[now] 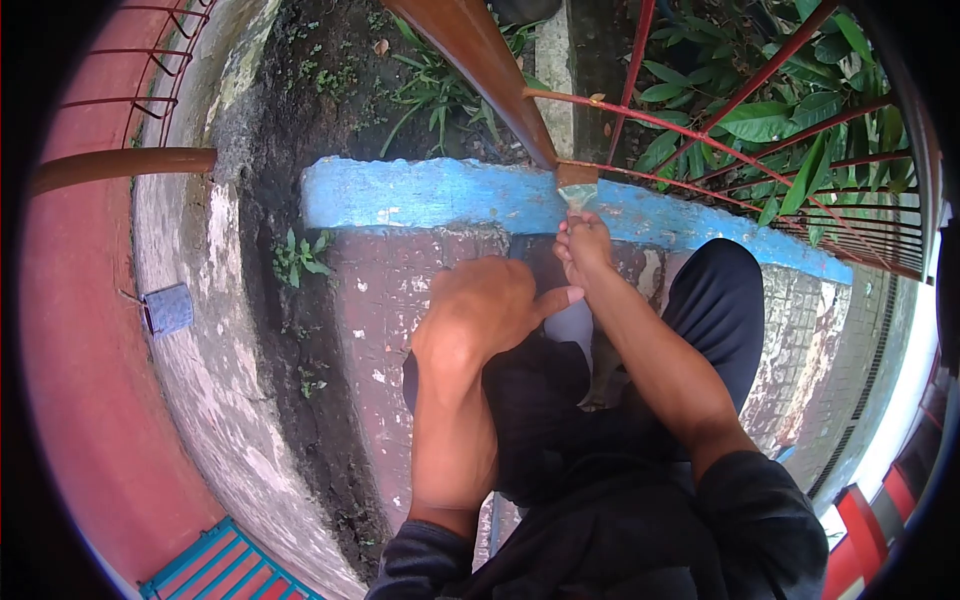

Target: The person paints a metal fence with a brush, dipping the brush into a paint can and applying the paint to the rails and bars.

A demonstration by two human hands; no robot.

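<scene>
My right hand (585,245) is closed around the handle of a paint scraper (578,190). The scraper's wide blade lies against the blue-painted curb (430,190), close to the foot of a brown metal post (490,75). Nearer to me, my left hand (480,305) hangs bent at the wrist above my left knee, with its thumb stretched out to the right towards my right forearm. Its other fingers curl down mostly out of sight, and I see nothing held in it. The curb's blue paint is worn and chipped along its edges.
Red metal bars (700,135) slope down to the right of the post, with leafy plants (765,120) behind them. Dark soil (300,350) runs along the left of the paved walkway (380,300). A blue patterned box (168,310) and a teal slatted rack (232,565) are at the left.
</scene>
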